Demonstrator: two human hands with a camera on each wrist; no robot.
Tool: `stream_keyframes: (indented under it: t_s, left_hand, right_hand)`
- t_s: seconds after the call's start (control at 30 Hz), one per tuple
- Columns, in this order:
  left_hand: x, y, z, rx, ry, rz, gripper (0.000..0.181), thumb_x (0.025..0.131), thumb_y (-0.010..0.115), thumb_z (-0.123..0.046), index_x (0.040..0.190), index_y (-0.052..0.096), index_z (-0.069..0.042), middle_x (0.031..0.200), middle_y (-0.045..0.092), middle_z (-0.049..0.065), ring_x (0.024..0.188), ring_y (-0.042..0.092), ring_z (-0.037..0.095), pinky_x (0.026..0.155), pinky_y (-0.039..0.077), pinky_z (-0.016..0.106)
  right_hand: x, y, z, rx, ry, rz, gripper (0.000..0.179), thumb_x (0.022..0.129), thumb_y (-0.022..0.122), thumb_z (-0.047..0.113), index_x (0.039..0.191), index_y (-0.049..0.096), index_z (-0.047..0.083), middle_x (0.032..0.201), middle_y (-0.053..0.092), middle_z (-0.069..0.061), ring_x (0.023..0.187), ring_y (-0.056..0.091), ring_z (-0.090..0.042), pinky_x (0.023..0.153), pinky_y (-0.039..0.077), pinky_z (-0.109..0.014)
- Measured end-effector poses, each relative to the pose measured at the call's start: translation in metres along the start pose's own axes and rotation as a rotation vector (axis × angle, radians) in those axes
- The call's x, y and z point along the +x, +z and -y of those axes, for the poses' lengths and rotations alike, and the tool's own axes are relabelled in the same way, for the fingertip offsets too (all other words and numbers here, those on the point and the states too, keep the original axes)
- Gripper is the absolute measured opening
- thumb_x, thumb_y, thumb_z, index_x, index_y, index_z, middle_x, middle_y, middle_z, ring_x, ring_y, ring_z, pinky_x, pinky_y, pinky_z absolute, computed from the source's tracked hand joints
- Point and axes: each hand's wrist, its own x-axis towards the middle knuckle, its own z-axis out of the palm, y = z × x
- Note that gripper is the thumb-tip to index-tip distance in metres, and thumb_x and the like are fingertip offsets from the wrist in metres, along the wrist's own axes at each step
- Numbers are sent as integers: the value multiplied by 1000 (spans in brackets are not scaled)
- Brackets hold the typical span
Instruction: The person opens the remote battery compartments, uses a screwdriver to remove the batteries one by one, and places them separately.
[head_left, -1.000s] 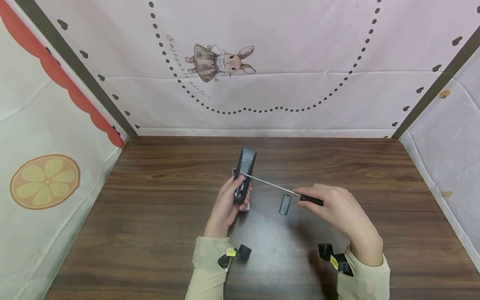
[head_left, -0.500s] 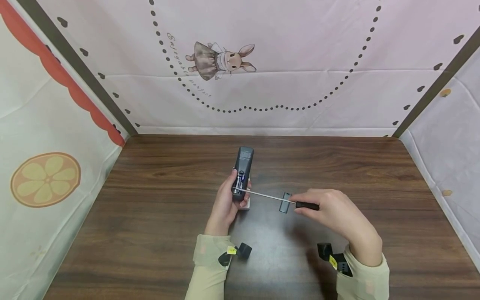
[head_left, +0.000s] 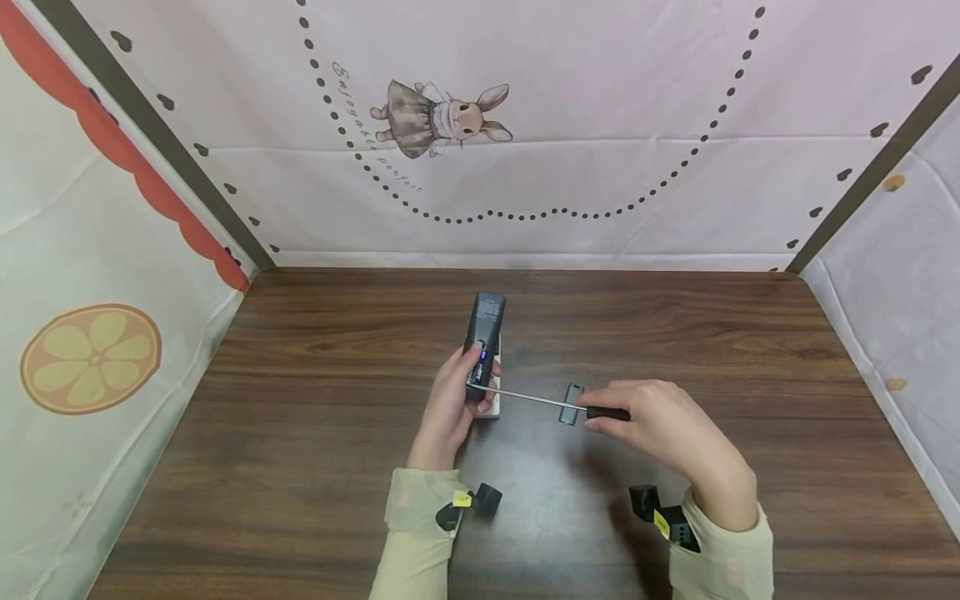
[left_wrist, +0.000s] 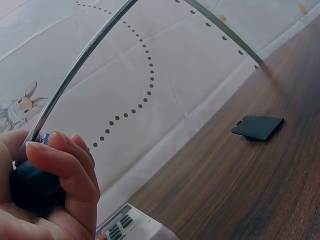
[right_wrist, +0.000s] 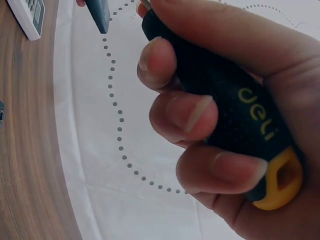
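Note:
My left hand grips a dark remote control, its back turned up. The battery bay in its lower half is uncovered, and a blue battery shows beside my thumb. From the right, my right hand holds a screwdriver by its handle. The shaft's tip meets the lower end of the bay; exact contact is hidden by fingers in the left wrist view. In the right wrist view, fingers wrap the dark handle with a yellow end. A small battery cover lies on the table.
A white device with keys, like a calculator, lies on the wooden table beneath the left hand. Printed cloth walls stand at the back and both sides. Small cameras are strapped to both wrists.
The screwdriver tip has moved down the remote, from mid-bay to its lower end, as the right hand shifted slightly left and down. The left thumb moved off the bay, then back over it.

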Motion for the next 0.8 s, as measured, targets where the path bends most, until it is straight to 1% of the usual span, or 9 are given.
stream_keyframes:
  t_s: [0.13, 0.27, 0.47, 0.8]
  left_hand:
    - [0, -1, -1, 1, -5, -29, 44, 88, 51, -40, 114, 46, -6, 83, 51, 12, 48, 46, 10, 36, 34, 19]
    - [0, -2, -1, -29, -10, -33, 42, 90, 48, -40, 114, 46, -6, 84, 50, 15, 48, 46, 11, 36, 33, 19]
    - [0, -1, -1, -46, -19, -44, 41, 90, 48, -40, 113, 47, -7, 83, 51, 15, 47, 46, 11, 36, 33, 19]
    - [0, -2, -2, -30, -15, -41, 45, 89, 48, -43, 117, 46, -7, 82, 52, 12, 48, 46, 11, 37, 34, 20]
  right_hand:
    - [2, 1, 1, -6, -7, -9, 27, 80, 65, 32, 107, 64, 31, 73, 48, 23, 54, 39, 3, 52, 37, -18]
    - [2, 2, 2, -3, -10, -12, 27, 80, 66, 31, 107, 65, 31, 73, 47, 23, 53, 38, 3, 51, 36, -18]
    - [2, 1, 3, -16, -13, -19, 27, 79, 67, 31, 106, 65, 31, 71, 46, 23, 53, 37, 3, 51, 36, -18]
    - [3, 1, 4, -36, -15, -32, 28, 79, 66, 32, 107, 65, 30, 72, 47, 22, 53, 37, 3, 53, 37, -18]
